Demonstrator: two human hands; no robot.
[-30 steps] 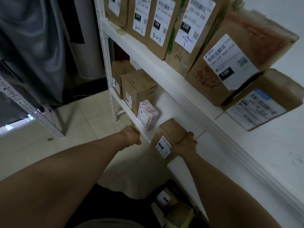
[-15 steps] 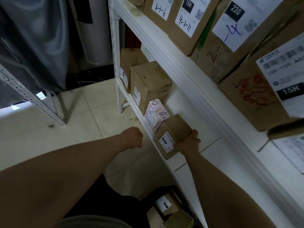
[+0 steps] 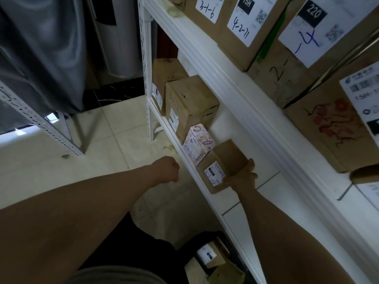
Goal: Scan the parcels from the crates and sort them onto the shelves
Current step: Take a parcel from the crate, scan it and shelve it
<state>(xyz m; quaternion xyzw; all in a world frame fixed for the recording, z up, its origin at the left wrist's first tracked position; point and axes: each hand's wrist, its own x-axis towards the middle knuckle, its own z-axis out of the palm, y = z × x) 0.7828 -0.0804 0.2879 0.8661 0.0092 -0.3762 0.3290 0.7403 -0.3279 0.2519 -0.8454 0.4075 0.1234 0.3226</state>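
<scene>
1. The left hand (image 3: 167,170) is clenched into a fist over the tiled floor (image 3: 114,144), just in front of the lower shelf (image 3: 254,146), with nothing visible in it.
2. A pink patterned box (image 3: 198,144) stands on that shelf, touching the small cardboard parcel (image 3: 223,162) beside it.
3. The right hand (image 3: 242,178) grips the parcel's right side. The parcel sits at the shelf's front edge, label outward.
</scene>
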